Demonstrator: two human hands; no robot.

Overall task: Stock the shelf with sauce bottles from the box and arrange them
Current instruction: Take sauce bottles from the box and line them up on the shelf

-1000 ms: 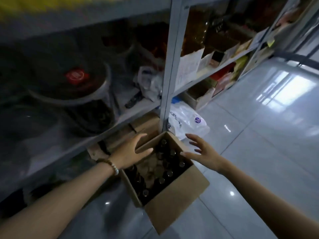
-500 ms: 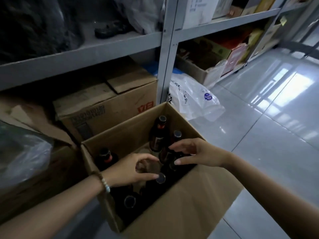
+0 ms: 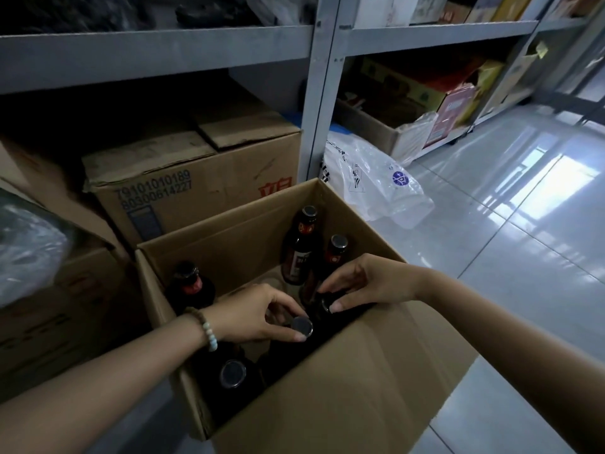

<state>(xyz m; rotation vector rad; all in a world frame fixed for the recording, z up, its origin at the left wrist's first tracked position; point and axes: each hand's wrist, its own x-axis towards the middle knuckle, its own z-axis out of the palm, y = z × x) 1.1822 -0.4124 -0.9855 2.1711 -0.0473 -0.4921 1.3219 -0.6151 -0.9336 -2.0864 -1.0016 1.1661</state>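
Pinching a bottle cap [image 3: 302,326], left hand [image 3: 252,317] dips into the box [image 3: 327,404]; right hand [image 3: 370,283] seemingly pinches another cap [image 3: 324,304].

Dim overall, left side underexposed. Daylight enters from the right; harsh window glare on glossy floor tiles [image 3: 561,180]. Deep shadow under the shelf [image 3: 163,50] and inside the box [image 3: 343,404]; dark bottles [image 3: 299,250] barely readable. Wide-angle bending, soft blurry corners.

Glossy tiled floor [image 3: 510,244], open box [image 3: 343,398], plastic bag [image 3: 376,178]
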